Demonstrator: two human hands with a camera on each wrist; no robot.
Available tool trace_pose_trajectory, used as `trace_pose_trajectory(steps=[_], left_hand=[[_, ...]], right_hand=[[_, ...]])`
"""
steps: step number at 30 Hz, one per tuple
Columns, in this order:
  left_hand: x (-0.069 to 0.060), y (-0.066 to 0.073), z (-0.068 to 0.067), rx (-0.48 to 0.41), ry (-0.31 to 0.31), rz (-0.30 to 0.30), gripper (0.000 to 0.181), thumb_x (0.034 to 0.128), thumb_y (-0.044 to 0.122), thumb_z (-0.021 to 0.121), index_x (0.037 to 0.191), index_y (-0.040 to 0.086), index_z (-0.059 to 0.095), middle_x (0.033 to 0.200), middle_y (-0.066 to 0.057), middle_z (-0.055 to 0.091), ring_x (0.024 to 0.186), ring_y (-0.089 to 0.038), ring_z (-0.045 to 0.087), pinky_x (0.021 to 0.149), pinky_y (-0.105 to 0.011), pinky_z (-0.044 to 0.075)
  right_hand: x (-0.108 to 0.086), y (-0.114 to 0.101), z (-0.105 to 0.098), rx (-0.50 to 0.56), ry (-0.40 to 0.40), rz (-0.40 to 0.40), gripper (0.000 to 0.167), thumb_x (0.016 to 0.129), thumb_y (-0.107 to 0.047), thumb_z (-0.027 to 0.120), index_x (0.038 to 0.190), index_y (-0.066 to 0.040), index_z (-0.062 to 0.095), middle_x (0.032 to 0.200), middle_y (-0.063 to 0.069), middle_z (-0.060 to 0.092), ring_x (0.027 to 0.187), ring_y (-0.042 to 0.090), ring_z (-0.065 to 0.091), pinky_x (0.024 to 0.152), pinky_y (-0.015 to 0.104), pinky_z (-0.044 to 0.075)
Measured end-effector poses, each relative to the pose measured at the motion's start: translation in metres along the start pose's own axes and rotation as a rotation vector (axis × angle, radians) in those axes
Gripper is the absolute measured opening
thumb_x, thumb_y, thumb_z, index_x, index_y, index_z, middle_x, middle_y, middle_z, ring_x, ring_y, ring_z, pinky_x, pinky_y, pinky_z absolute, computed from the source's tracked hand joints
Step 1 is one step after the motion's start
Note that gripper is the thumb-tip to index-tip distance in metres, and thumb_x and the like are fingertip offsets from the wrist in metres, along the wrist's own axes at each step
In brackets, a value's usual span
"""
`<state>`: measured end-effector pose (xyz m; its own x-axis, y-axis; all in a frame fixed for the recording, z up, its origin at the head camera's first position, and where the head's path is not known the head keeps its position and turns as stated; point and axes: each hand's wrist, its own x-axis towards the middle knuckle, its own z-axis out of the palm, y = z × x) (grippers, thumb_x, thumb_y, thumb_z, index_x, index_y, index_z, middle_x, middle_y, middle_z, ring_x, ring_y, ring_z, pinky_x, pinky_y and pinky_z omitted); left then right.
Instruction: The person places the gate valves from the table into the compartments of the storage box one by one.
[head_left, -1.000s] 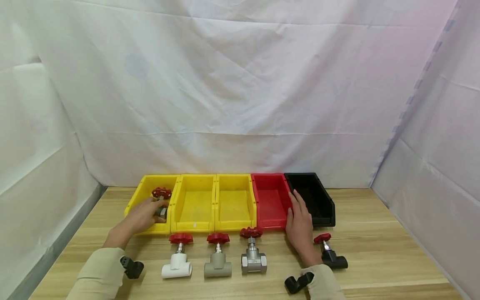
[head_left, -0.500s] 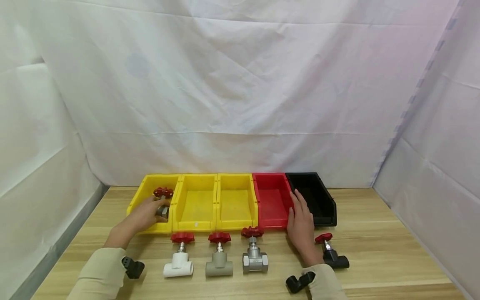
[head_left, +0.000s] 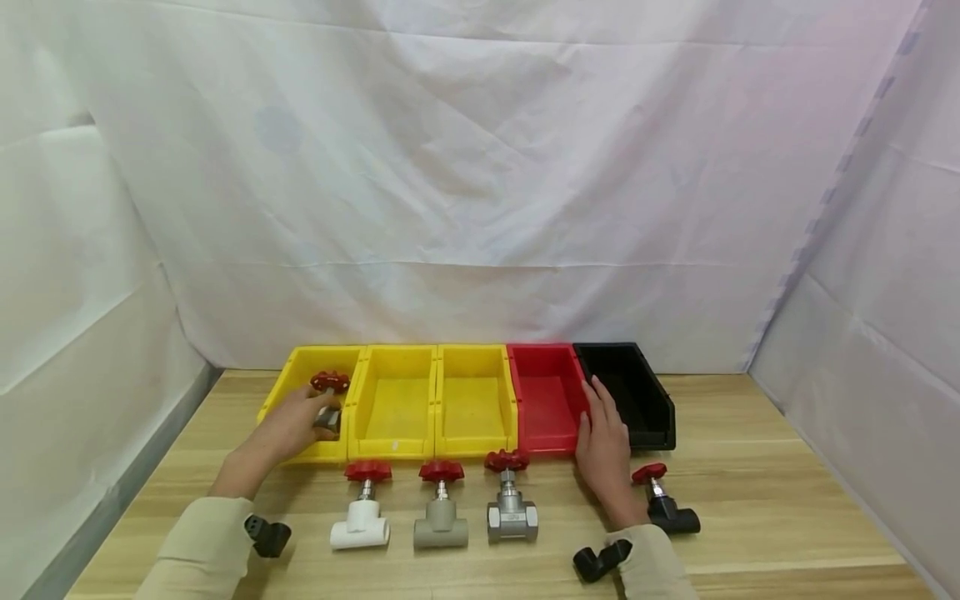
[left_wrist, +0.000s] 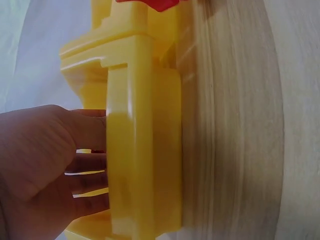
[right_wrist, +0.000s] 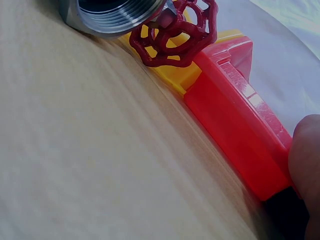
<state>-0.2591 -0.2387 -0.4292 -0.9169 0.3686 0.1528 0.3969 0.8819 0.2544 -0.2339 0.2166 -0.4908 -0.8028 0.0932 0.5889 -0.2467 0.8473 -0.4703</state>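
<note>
A person's two bare hands work at a wood-grain surface (head_left: 480, 573) with five bins in a row along its far side. From left to right: a first yellow bin (head_left: 322, 452), a second yellow bin (head_left: 397, 408), a third yellow bin (head_left: 477, 404), a red bin (head_left: 551, 408) and a black bin (head_left: 618, 392).

The left hand (head_left: 291, 423) is inside the first yellow bin, its grip holding the body of a metal valve with a red wheel (head_left: 327, 418). The wheel points toward the back of the bin. From the left wrist, the bin's front wall hides the fingertips.

The right hand (head_left: 603, 450) rests on the rims where the red and black bins meet. Its grip holds nothing; the fingers stretch forward, nearly straight.

In front of the bins, four more red-wheeled valves lie on the surface, well apart from the left hand's grip: a white valve (head_left: 362, 523), a grey valve (head_left: 441, 525), a silver valve (head_left: 512, 518) and, just beside the right wrist, a black valve (head_left: 672, 517).

Both sleeves (head_left: 197, 542) are cream, each with a small black device (head_left: 268, 536) at the cuff. White cloth (head_left: 450, 167) hangs behind.
</note>
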Motion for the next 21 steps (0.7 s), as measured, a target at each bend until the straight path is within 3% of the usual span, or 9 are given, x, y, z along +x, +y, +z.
trace_pose_trajectory(steps=[11, 21], left_hand=[[-0.010, 0.013, -0.004, 0.008, 0.062, -0.038, 0.031, 0.0778, 0.015, 0.079, 0.105, 0.005, 0.067, 0.100, -0.020, 0.054, 0.090, -0.036, 0.051, 0.079, -0.052, 0.046], [-0.026, 0.027, 0.001, -0.010, 0.137, -0.110, 0.030, 0.0864, -0.001, 0.066, 0.116, 0.001, 0.064, 0.114, -0.030, 0.050, 0.107, -0.048, 0.044, 0.091, -0.063, 0.039]], right_hand=[[0.000, 0.001, 0.000, 0.010, -0.001, 0.003, 0.053, 0.093, 0.000, 0.057, 0.143, -0.008, 0.042, 0.152, 0.008, 0.031, 0.129, 0.033, 0.039, 0.091, 0.060, 0.039], [-0.001, 0.000, 0.000, 0.003, 0.007, 0.001, 0.053, 0.093, -0.001, 0.057, 0.143, -0.008, 0.041, 0.152, 0.008, 0.031, 0.129, 0.033, 0.039, 0.092, 0.060, 0.039]])
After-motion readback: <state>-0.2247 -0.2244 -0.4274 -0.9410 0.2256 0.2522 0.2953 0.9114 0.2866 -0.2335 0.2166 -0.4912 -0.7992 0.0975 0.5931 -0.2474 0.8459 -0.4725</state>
